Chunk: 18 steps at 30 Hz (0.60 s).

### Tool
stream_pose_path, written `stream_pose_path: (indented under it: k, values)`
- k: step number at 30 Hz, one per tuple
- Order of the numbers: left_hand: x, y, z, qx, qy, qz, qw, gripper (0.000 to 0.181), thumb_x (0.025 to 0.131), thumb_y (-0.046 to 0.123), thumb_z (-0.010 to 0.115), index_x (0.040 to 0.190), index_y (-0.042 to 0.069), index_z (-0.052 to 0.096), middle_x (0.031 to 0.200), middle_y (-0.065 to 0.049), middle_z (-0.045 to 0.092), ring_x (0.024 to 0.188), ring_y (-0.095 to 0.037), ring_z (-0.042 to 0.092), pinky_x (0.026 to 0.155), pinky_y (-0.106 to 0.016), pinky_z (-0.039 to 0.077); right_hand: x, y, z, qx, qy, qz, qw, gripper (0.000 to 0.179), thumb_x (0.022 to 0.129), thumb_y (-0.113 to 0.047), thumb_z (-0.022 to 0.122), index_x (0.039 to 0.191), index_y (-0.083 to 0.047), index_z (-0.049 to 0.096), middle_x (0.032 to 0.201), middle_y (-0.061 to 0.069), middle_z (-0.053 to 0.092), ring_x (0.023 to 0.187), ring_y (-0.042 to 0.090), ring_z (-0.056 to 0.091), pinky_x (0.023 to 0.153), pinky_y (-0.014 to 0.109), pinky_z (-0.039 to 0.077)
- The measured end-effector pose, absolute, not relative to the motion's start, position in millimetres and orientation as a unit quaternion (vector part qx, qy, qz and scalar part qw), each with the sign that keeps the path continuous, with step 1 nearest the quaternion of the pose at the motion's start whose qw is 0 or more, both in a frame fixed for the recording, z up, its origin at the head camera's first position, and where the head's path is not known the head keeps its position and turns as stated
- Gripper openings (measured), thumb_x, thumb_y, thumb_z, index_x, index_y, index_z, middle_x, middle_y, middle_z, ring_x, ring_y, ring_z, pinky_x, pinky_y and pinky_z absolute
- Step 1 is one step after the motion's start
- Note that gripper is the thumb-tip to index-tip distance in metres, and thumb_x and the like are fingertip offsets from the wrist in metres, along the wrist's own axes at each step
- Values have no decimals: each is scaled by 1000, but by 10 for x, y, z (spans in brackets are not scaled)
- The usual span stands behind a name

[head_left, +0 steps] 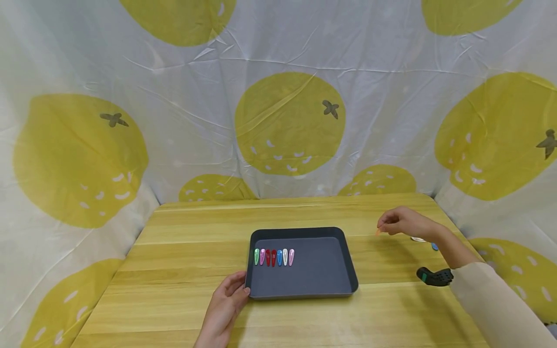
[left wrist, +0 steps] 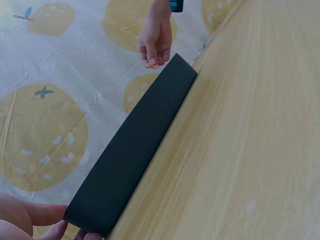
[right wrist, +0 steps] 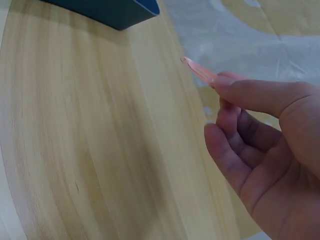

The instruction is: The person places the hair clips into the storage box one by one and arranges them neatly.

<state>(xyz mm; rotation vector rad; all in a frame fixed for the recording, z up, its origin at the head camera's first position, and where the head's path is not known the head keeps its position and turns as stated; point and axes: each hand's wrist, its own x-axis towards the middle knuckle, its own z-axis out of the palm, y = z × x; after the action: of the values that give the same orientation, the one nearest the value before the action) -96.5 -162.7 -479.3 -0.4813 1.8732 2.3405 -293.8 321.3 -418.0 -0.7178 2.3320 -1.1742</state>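
My right hand [head_left: 402,221] pinches an orange-pink snap hair clip [right wrist: 200,73] between thumb and forefinger, held above the table to the right of the tray. The left hand [head_left: 226,302] grips the near left corner of a dark grey rectangular tray [head_left: 304,293], thumb on the rim. Inside the tray, along its left part, several hair clips [head_left: 273,257] stand in a side-by-side row: green, pink, red, blue, white and pink. In the left wrist view, the tray wall [left wrist: 132,145] hides what lies inside.
Beneath the right forearm lie a whitish item [head_left: 418,239] and a blue item [head_left: 434,246], both partly hidden. A black strap-like device [head_left: 435,277] shows by the right sleeve. A lemon-print curtain [head_left: 291,125] surrounds the wooden table [head_left: 183,270].
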Motion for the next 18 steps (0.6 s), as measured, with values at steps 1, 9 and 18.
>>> stream_pose_path:
  k: [1, 9, 18]
  values:
    - [-964, -1625, -4792, -159, 615, 770, 53, 56, 98, -8, 58, 150, -10, 38, 151, -32, 40, 139, -39, 42, 112, -47, 43, -2942, 3202, -4182, -258, 837, -429, 221, 22, 106, -12, 60, 116, 6, 68, 112, 20, 68, 99, 37, 62, 91, 49, 56]
    - [-949, -1618, -4783, -157, 611, 774, 49, 56, 97, -9, 58, 149, -10, 38, 150, -31, 41, 138, -37, 43, 109, -42, 46, -2979, 2984, -4195, -257, 812, -457, 257, 15, 103, -10, 64, 106, 4, 66, 106, 33, 63, 89, 41, 61, 85, 50, 57]
    - [-952, -1619, -4790, -155, 613, 773, 51, 56, 98, -8, 59, 149, -10, 38, 150, -31, 41, 138, -38, 43, 110, -43, 45, -3058, 2720, -4235, -276, 800, -460, 269, 19, 101, -10, 68, 105, 9, 69, 102, 29, 70, 85, 43, 60, 80, 49, 57]
